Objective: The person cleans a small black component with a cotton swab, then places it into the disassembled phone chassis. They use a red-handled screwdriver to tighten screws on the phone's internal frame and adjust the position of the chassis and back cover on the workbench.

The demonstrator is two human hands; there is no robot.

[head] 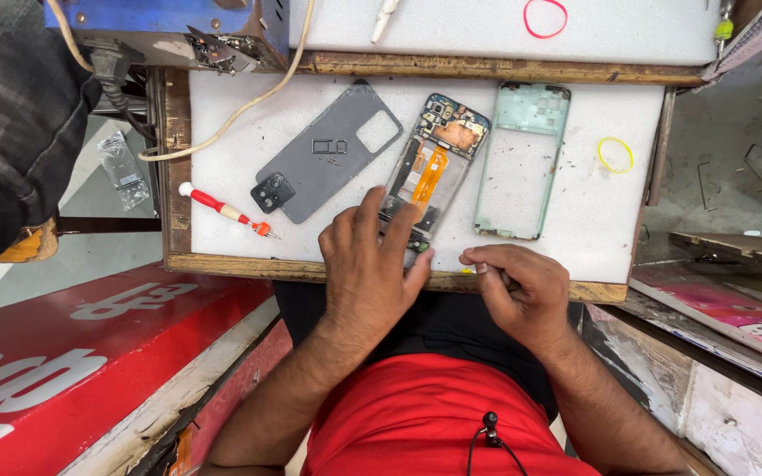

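Nearest to us, our left hand [372, 264] lies flat on the near end of the opened phone [429, 172], with the fingers [365, 216] spread apart and pressing it down on the white foam pad [575, 238] of the bench [310, 269]. Our right hand [518, 282] is just to the right of it, at the near edge of the bench, with the fingers pinched together; we cannot tell what they hold, it is too small to see.

The opened phone lies tilted near the middle of the pad, and it shows an orange flat cable and a circuit board at its far end. To its left lies the grey back cover [328, 163], also tilted, with 1 dark camera piece [272, 192] at its near corner. Left of that is a red screwdriver [222, 210]. To the right of the phone lies a pale green frame [522, 163], and farther right a yellow rubber band [615, 154]. On the far shelf we see a red rubber band [545, 18].
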